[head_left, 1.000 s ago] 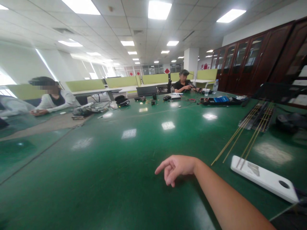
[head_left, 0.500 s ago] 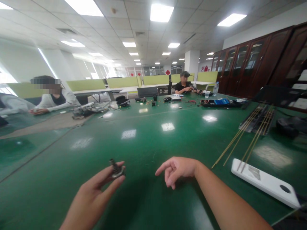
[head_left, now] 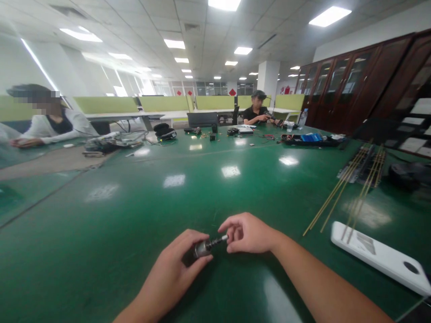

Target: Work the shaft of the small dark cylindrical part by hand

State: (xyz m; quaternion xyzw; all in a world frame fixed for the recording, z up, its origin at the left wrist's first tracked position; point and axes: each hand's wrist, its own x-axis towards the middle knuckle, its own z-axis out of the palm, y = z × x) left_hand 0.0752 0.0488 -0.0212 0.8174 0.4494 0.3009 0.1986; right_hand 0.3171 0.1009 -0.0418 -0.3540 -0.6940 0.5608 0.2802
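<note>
My left hand (head_left: 180,262) grips a small dark metal cylinder with a thin stepped shaft (head_left: 202,249) between thumb and fingertips. The shaft points right and slightly up, ending in a pale tip. Close by on the right is my right hand (head_left: 247,233), its index finger and thumb apart on either side of that tip, the other fingers curled. Whether a finger touches the tip I cannot tell. Both hands are above the green tabletop (head_left: 188,202).
At right lie a white oblong device (head_left: 380,260) and thin brass-coloured rods (head_left: 336,197) resting partly over it and a dark rack. Electronics clutter (head_left: 107,142) and a blue item in a black tray (head_left: 311,138) sit farther back. Two people (head_left: 257,112) sit across and at left.
My left hand has moved right, bringing the metal cylinder up to my right hand and turning its shaft from upward to rightward. The view has shifted slightly to the right.
</note>
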